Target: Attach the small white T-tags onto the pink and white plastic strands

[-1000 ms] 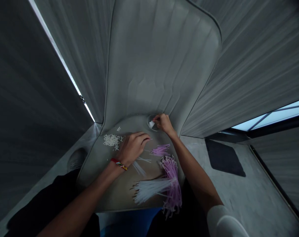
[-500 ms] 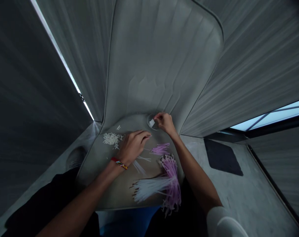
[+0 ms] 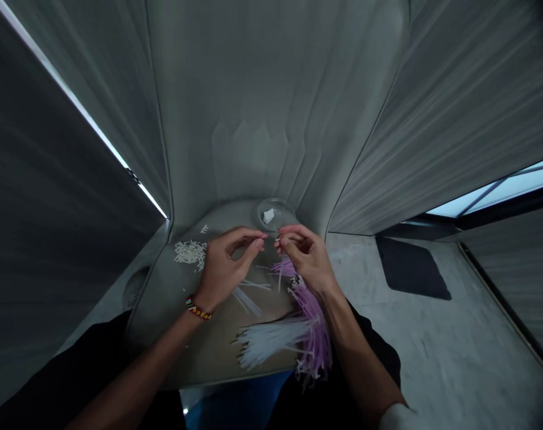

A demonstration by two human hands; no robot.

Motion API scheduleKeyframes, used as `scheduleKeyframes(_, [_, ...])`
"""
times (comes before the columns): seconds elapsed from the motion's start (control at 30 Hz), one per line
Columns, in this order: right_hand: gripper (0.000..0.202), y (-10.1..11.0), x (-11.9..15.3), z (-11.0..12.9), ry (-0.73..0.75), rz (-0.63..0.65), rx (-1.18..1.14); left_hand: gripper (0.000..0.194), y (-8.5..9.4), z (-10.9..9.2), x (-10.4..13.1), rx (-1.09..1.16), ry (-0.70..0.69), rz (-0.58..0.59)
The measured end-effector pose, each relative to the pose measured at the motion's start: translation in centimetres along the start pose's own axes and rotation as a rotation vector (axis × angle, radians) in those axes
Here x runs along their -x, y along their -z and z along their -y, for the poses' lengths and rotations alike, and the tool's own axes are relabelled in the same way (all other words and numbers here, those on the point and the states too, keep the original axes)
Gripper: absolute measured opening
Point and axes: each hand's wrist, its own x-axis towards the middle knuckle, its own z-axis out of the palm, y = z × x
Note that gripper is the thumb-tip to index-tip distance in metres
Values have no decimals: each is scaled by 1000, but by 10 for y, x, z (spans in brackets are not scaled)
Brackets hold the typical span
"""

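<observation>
My right hand [image 3: 307,255] is closed, its fingertips pinching a thin white stick [image 3: 280,276] that hangs down, with a small pale bit at its top. Facing it, my left hand [image 3: 226,263] is closed in a pinch; whatever is between thumb and finger is too small to name. Just behind the hands stands a clear round dish [image 3: 290,210] with a white scrap [image 3: 268,215] in it. Left of my left hand lies a pile of short white pieces [image 3: 189,252]. A few loose white sticks [image 3: 248,300] lie below the hands, and purple sticks [image 3: 282,267] are partly hidden behind my right hand.
Everything lies on a padded grey chair seat [image 3: 199,352]. Near its front edge, a bundle of white sticks [image 3: 271,343] crosses a bundle of purple sticks [image 3: 316,340]. The chair's back [image 3: 262,71] rises behind. A dark mat [image 3: 412,267] lies on the floor at right.
My right hand has come back from the dish toward me and now holds a white stick. My left hand has turned, its thumb showing, and the two hands are closer together. The view has shifted slightly.
</observation>
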Motion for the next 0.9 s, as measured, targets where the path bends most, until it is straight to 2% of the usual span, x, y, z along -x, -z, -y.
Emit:
scheduleKeyframes(0.37, [16,-15,19,2,-210,-44,-318,9,-1,-3,5,-58,-32,45])
scheduleKeyframes(0.5, [17,-11,21,-5,-201,-71,-312,9,1,-2,6,-127,-46,42])
scheduleKeyframes(0.63, [15,-7,23,-10,-174,-68,-328,7,2,-3,7,-225,-80,90])
scheduleKeyframes(0.9, [15,-8,28,-6,-176,-40,-392,10,-4,-7,9,-299,-126,156])
